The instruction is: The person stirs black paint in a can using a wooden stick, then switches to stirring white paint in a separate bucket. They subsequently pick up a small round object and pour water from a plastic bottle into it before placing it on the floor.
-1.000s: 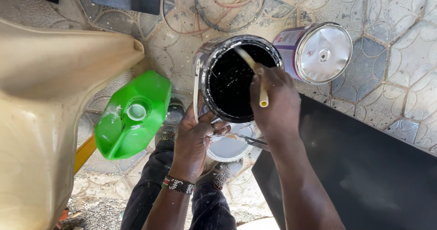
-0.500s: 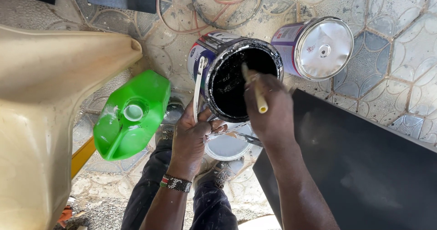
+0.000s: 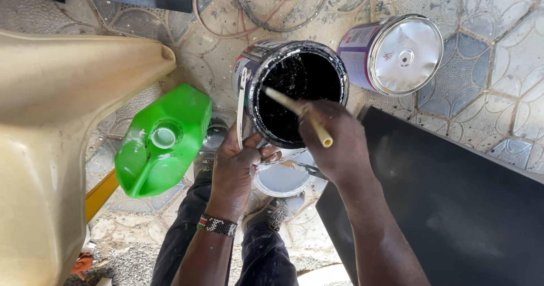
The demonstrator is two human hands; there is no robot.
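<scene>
Paint can of black paint at upper centre, left hand gripping its lower rim from below, right hand closed around pale stick dipped inside, green jug left.

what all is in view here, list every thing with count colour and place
open paint can: 1, black inside, centre, tilted
stick: 1, pale yellow, reaching into the open can
closed can: 1, silver lid, purple side, upper right, on its side
jug: 1, green, left of centre
lid: 1, white, under the open can
panel: 1, black, lower right
tub: 1, beige, far left
cables: several, red and grey, top
left hand: holds open can's rim
right hand: grips stick
</scene>
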